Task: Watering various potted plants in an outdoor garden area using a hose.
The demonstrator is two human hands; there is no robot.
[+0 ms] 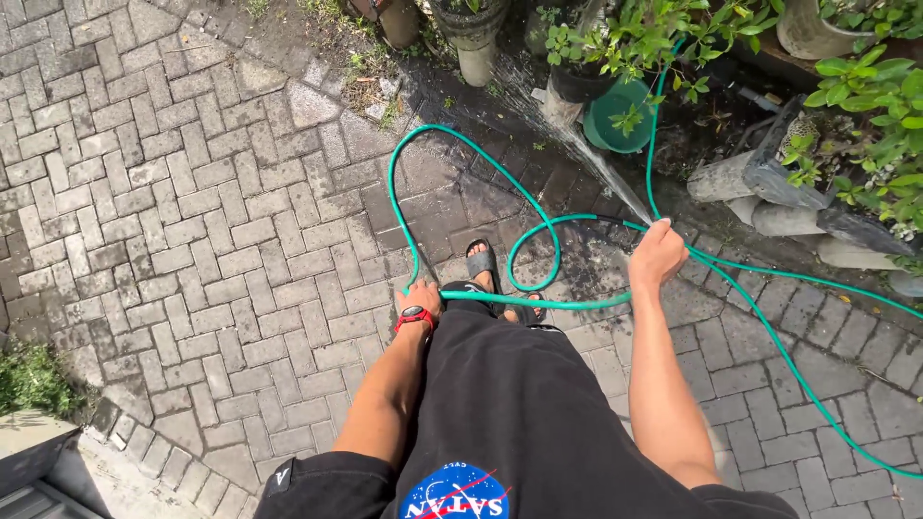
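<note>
Grey herringbone paving (192,192) fills the view, dry on the left and dark with wet toward the upper right, where a row of pots and leafy plants lines the edge. At the far left a small weed patch (34,380) sits beside a concrete step. Moving in, the left hand (419,300), with a red-strapped watch (414,314) on its wrist, hangs low by the thigh of the black shorts (519,384); its grip is closed around the green hose (452,159) where a slack run passes across in front of the legs. From that hand the hose rises in a big loop over the paving, curls back past a sandalled foot (483,259), and runs roughly level, left to right, toward the other hand. The right hand (657,255) is raised further forward and closes on the hose end, fingers wrapped so the outlet cannot be seen. A spray of water (577,144) leaves it, slanting up and left toward a green pot (615,120) and a grey pedestal pot (473,34). So the hose's long axis lies across the body between the two hands, with the right hand nearer the plants. More hose trails away to the lower right, past stone blocks (760,178).
</note>
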